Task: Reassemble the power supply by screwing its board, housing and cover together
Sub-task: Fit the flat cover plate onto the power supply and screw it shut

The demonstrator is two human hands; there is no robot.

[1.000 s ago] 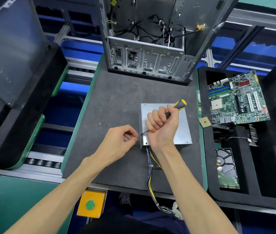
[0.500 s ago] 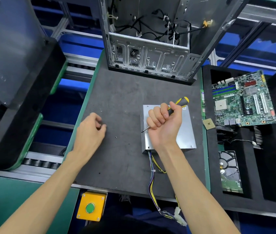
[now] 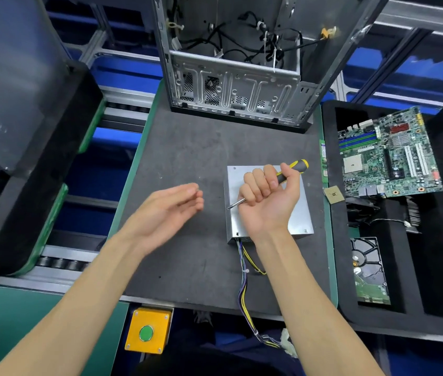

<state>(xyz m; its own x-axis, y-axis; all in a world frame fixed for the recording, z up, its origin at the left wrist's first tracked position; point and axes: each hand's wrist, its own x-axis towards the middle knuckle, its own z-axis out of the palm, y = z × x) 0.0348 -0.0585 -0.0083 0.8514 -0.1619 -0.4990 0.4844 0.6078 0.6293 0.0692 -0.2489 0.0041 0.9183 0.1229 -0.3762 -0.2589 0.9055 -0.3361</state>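
Fingers of the right hand (image 3: 267, 198) curl tight round a screwdriver (image 3: 280, 178), its yellow-and-black handle poking out toward two o'clock and its metal tip toward eight o'clock, over the silver power supply (image 3: 300, 213). That box lies flat on the dark mat (image 3: 188, 147), its bundle of wires (image 3: 244, 283) trailing off the mat's edge toward six o'clock. At nine o'clock from the box, the left hand (image 3: 166, 213) hovers blurred, palm turned inward, fingers loosely extended and holding nothing. An empty computer case (image 3: 239, 93) stands at twelve o'clock; a green circuit board (image 3: 388, 156) rests at three o'clock.
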